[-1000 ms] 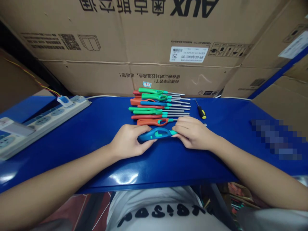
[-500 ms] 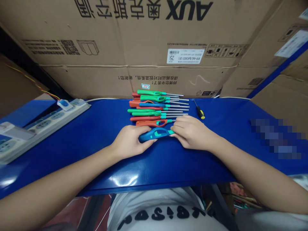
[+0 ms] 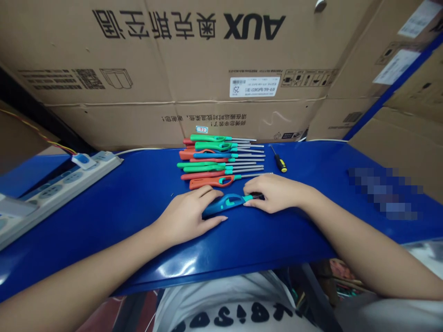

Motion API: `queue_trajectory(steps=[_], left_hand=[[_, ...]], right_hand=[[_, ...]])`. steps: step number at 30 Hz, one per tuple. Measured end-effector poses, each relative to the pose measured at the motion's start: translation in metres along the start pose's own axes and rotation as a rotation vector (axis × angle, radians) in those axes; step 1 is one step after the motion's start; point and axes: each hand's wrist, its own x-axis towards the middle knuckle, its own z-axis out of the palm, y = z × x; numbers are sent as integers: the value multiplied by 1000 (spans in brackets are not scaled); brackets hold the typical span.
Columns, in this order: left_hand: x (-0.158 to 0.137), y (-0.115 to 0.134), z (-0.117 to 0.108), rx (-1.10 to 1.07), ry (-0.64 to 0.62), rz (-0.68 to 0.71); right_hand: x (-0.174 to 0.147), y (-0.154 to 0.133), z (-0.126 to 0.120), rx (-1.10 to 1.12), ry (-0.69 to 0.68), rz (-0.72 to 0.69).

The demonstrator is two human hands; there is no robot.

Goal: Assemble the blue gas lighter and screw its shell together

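Item held: one long-nosed blue plastic lighter with a teal trigger and collar (image 3: 226, 203), lying flat on the glossy blue tabletop (image 3: 138, 193), handle to the left, metal nose to the right.

Left hand (image 3: 188, 214): laid over the handle end, fingers loosely spread and curved, thumb on the tabletop on the near side; the handle sits under the fingers rather than clenched.

Right hand (image 3: 273, 192): fingertips pressed together on the teal collar, where the thin metal nose begins; the nose itself is mostly hidden beneath the hand.

Just behind: an orange-red plastic lighter with a teal trigger (image 3: 214, 181), nearest member of a row of green, red and blue long-nosed lighters (image 3: 218, 154), all parallel, handles left, metal noses right, running back to the cartons.

To the right of the row: a small screwdriver with a black-and-yellow handle (image 3: 279, 162), lying apart from the lighters.

Far left: a white multi-socket power strip (image 3: 58, 184) with a blue plug (image 3: 83, 159) seated in it.

Rear: stacked brown cardboard cartons printed with black lettering (image 3: 194, 60).

Near edge: the person's white shirt with black print (image 3: 235, 304).
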Motion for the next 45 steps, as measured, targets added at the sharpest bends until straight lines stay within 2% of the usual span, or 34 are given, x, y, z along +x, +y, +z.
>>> queue_trajectory(steps=[2,4,8,10,11,13,16,17,19,21,22,23,24,27,30,34,39,45], left_hand=[[0,2,-2,44,-8,-7],[-1,3,-2,85,4,-30],[-2,-1,0,135,-1,-89],[-2,-2,1,118,-20,-99],[-3,-2,1,100,-27,-98],[-3,-2,2,60,-26,-85],[-2,-2,5,15,15,-68],[-1,-1,6,1,33,-66],[0,-2,9,-47,55,-44],[2,-3,13,-117,59,4],[2,-3,14,-149,57,29],[3,-3,15,-170,53,48],[3,-3,16,-185,55,67],[2,-1,16,-174,63,114],[-1,5,13,-141,25,140],[-4,10,9,-146,-6,179],[-6,9,9,-147,4,177],[-5,5,12,-220,1,207]], right_hand=[[-4,5,-8,-40,-10,85],[-6,12,-14,-120,62,242],[-8,36,-16,-276,276,706],[-9,50,-12,-247,259,926],[-9,57,-10,-220,237,983],[-10,68,-7,-172,206,1010],[-10,73,-8,-148,254,1005],[-10,72,-11,-163,313,1005],[-9,64,-16,-195,550,934],[-5,50,-20,-136,946,682],[-1,42,-21,-43,1098,539],[5,32,-20,87,1180,426],[11,21,-19,227,1190,355],[35,-14,-10,507,968,246],[59,-42,1,600,715,156],[81,-59,11,671,519,58],[91,-63,19,713,433,36],[85,-61,15,846,465,76]])
